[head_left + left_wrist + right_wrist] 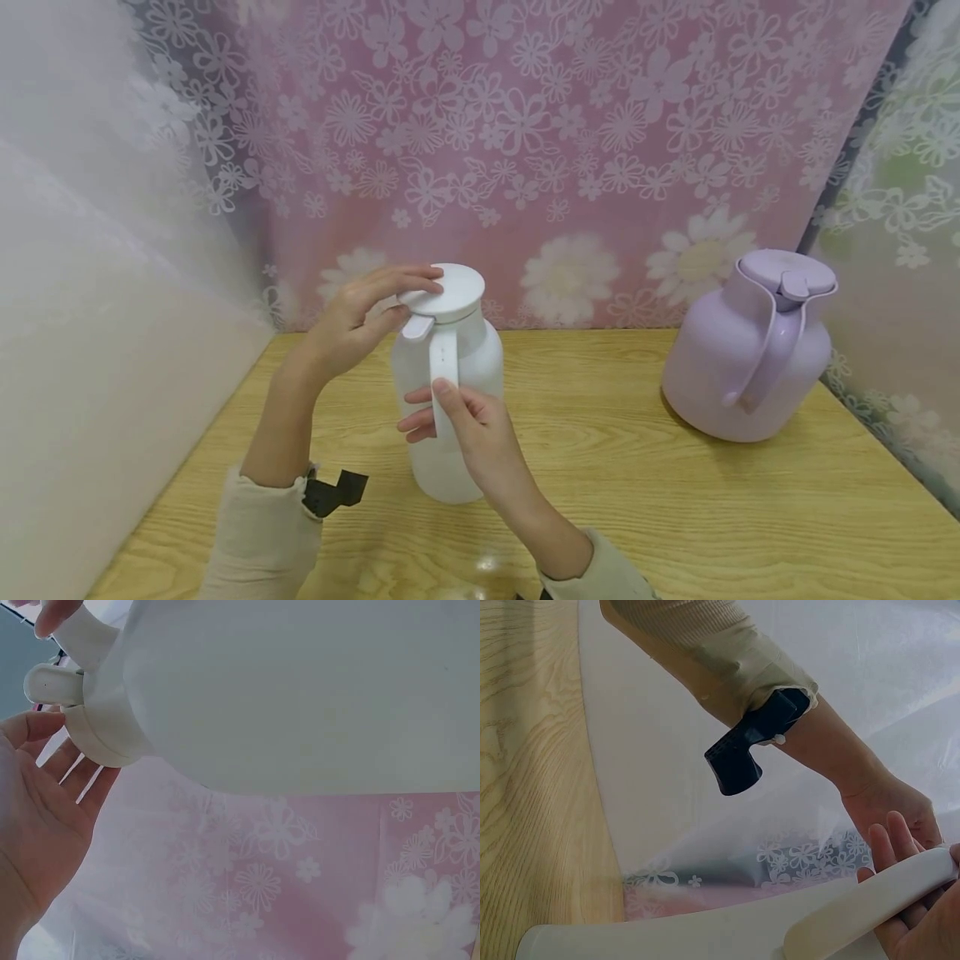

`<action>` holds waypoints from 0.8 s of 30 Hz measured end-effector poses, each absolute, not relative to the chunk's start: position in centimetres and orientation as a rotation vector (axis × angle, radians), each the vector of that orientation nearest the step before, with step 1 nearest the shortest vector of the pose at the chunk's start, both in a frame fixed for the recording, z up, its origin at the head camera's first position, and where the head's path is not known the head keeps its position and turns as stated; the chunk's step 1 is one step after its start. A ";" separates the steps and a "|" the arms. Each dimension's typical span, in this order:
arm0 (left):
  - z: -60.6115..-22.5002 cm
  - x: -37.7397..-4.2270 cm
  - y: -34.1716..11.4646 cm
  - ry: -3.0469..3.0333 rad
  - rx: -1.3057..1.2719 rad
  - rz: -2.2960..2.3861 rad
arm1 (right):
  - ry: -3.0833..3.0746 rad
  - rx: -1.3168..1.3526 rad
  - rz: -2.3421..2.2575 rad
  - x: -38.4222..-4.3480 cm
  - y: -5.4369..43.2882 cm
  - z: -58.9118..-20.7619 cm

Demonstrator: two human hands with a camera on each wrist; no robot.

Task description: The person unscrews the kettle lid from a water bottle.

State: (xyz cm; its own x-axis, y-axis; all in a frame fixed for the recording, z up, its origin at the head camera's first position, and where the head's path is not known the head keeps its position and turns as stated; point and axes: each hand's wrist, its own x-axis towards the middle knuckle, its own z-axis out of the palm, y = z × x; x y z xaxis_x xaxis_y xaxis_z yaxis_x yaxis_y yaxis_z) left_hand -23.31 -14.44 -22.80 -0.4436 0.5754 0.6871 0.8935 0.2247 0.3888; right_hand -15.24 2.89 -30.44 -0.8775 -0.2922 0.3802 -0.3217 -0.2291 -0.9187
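Observation:
A white thermos jug (486, 354) stands upright on the wooden table, its handle (444, 354) facing me. My left hand (347, 321) holds the round lid (460, 287) from the left, fingers lying over its top. In the left wrist view, the thumb is at the lid's rim beside the small lever (52, 684), with the other fingers on the lid's far side. Lower down, my right hand (483, 429) grips the handle, thumb along its near face and fingers passing through behind it. The right wrist view shows these fingers around the curved handle (877, 904).
A lilac thermos jug (742, 358) stands to the right on the wood-grain table (600, 500). Behind is a pink flowered cloth (525, 167), with a pale sheet (112, 292) on the left. A black strap mount (333, 492) sticks out from the left cuff.

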 end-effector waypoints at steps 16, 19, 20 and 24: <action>-22.9 -22.8 -13.6 -2.096 -1.216 -0.836 | -1.935 0.754 2.333 -15.1 2.9 -30.4; -22.9 -22.7 -13.3 -2.084 -1.191 -0.809 | -1.928 0.752 2.339 -15.1 2.9 -30.4; -22.8 -22.7 -13.2 -2.078 -1.187 -0.800 | -1.925 0.753 2.338 -15.1 2.9 -30.4; -22.8 -22.6 -12.8 -2.064 -1.160 -0.756 | -1.909 0.766 2.337 -15.2 2.8 -30.4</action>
